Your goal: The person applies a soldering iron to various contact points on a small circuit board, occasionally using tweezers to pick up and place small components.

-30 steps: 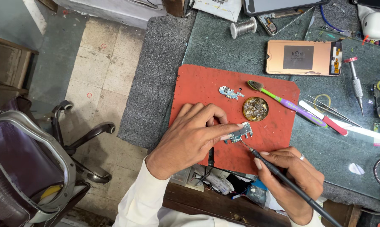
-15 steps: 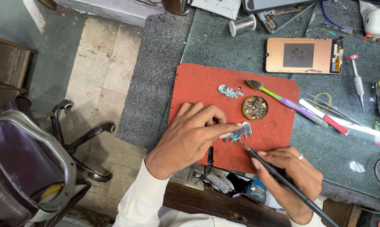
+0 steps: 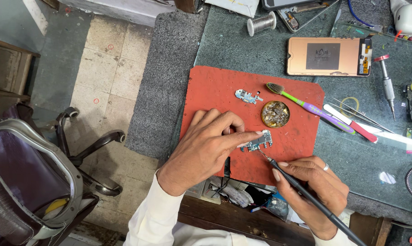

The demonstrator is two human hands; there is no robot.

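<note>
Red rubber matting (image 3: pixel 224 91) carries the work in the head view, the only one here: a small circuit board (image 3: pixel 259 142) lies near its front edge, and your left hand (image 3: pixel 206 148) presses it flat, the forefinger tip on the board's upper edge and the other fingers curled loosely on the mat. Your right hand (image 3: pixel 317 189) is closed in a pen grip on the soldering iron (image 3: pixel 306 193), whose tip touches the board's lower edge, just below that forefinger.

To do this well, keep the pinning finger clear of the hot tip — they sit very close — and brace the heel of your right hand on the bench so the tip does not skate across the pads. Touch briefly, then lift straight off.

Farther back on the mat lie a second small board (image 3: pixel 248 96), a round tin of brass-coloured wool (image 3: pixel 275 114) and a green-and-purple toothbrush (image 3: pixel 306 105). Beyond, on the green bench top (image 3: pixel 233 50), sit a phone screen panel (image 3: pixel 329 56) face down and a solder spool (image 3: pixel 262 23).
</note>
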